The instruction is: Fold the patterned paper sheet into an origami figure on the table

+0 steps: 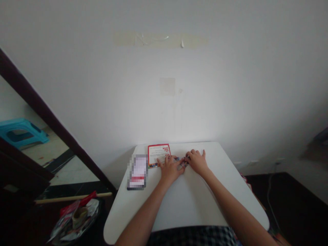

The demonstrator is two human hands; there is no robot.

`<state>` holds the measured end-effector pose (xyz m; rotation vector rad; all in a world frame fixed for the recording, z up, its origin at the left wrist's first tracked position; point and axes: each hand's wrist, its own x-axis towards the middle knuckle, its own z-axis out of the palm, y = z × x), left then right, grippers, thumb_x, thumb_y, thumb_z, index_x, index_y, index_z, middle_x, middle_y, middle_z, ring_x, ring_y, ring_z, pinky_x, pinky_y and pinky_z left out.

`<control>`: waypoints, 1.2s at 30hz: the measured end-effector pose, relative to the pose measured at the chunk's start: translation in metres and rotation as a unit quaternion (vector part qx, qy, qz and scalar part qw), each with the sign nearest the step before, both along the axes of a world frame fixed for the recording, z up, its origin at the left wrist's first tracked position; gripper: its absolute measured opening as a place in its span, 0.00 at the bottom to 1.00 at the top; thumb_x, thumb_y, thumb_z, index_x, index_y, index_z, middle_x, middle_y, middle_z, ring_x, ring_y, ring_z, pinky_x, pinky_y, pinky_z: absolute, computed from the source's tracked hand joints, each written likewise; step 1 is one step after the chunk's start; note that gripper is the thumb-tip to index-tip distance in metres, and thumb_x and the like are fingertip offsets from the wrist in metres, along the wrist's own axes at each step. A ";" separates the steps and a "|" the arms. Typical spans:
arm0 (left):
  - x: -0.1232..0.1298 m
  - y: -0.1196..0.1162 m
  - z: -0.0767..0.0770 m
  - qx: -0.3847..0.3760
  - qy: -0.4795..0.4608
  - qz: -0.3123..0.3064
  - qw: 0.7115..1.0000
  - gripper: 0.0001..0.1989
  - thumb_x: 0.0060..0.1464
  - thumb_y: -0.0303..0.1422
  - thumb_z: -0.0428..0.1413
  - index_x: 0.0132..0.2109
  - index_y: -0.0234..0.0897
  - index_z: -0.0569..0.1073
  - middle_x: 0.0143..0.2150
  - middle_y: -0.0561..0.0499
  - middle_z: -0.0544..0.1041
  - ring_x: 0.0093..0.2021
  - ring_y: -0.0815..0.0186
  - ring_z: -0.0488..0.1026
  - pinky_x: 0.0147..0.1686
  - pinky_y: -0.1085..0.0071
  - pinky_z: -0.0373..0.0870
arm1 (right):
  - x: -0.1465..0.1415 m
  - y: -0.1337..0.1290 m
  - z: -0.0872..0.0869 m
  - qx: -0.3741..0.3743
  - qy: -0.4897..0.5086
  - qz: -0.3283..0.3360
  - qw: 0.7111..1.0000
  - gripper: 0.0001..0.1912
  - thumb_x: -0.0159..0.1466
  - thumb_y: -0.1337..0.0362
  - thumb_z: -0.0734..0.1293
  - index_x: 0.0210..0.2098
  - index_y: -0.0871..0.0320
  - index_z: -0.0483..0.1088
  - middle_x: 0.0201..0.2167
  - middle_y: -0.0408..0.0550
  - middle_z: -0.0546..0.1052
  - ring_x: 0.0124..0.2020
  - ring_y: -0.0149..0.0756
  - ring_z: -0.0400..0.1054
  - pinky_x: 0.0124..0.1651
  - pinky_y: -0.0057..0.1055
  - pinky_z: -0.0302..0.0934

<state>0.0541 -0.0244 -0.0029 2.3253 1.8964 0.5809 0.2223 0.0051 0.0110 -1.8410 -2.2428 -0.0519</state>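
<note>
Checked cloth (pixel 189 235); small mottled piece (pixel 183 163)

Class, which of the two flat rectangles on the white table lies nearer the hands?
The red-bordered card, partly covered by the left hand; the pixelated rectangle lies farther left, untouched.

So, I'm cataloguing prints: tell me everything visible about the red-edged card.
The red-edged card looks like printed paper: white panel, red labels, unreadably small text, a multicoloured strip along its near edge. It lies flat on the white table, toward the far edge; the left hand covers its near right corner, contact unclear.
</note>
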 end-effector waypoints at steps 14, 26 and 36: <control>0.000 -0.001 0.000 0.014 0.016 -0.005 1.000 0.21 0.54 0.51 0.55 0.56 0.72 0.67 0.58 0.56 0.69 0.63 0.48 0.54 0.59 0.27 0.28 | 0.021 -0.032 -0.021 0.107 0.107 -0.006 0.988 0.12 0.66 0.59 0.62 0.47 0.44 0.73 0.50 0.48 0.69 0.51 0.42 0.60 0.60 0.50 0.49; -0.001 0.001 -0.003 0.025 -0.002 -0.018 1.000 0.21 0.54 0.49 0.56 0.55 0.70 0.68 0.58 0.54 0.69 0.63 0.47 0.54 0.57 0.25 0.24 | 0.027 -0.030 -0.031 0.061 0.133 -0.087 0.985 0.09 0.63 0.52 0.66 0.41 0.36 0.77 0.53 0.45 0.68 0.57 0.45 0.56 0.63 0.54 0.41; 0.000 -0.001 0.001 0.010 0.018 -0.012 1.000 0.22 0.53 0.50 0.55 0.56 0.70 0.68 0.59 0.55 0.68 0.64 0.45 0.52 0.58 0.25 0.28 | 0.028 -0.027 -0.029 0.078 0.146 -0.119 0.979 0.10 0.63 0.53 0.65 0.41 0.38 0.78 0.53 0.46 0.68 0.57 0.44 0.56 0.61 0.43 0.47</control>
